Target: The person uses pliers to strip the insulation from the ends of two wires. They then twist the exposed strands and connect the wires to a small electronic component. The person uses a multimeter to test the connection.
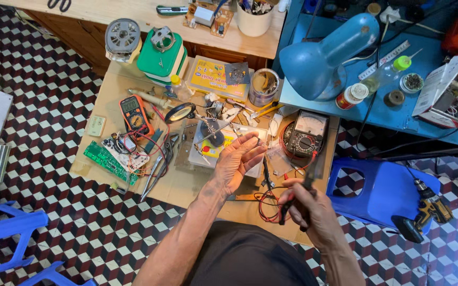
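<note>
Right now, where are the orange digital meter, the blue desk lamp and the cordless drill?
Orange digital meter (135, 114): head view, on its dial face.
Blue desk lamp (324, 58): head view, on the shade's outer shell.
Cordless drill (425, 212): head view, on its yellow and black body.

Bright, even daylight fills the scene; shadows are soft. The right hand (308, 204) is slightly motion-blurred. Edges bend with wide-angle distortion.

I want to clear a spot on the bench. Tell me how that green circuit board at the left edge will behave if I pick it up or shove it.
The green circuit board looks thin and flat, so probably light and stiff, sliding rather than rolling. Red wires lie tangled beside it and may be attached; a shove could drag them or snag the tweezers. Its exposed parts look fragile, so lifting by the edges seems safest.
</note>
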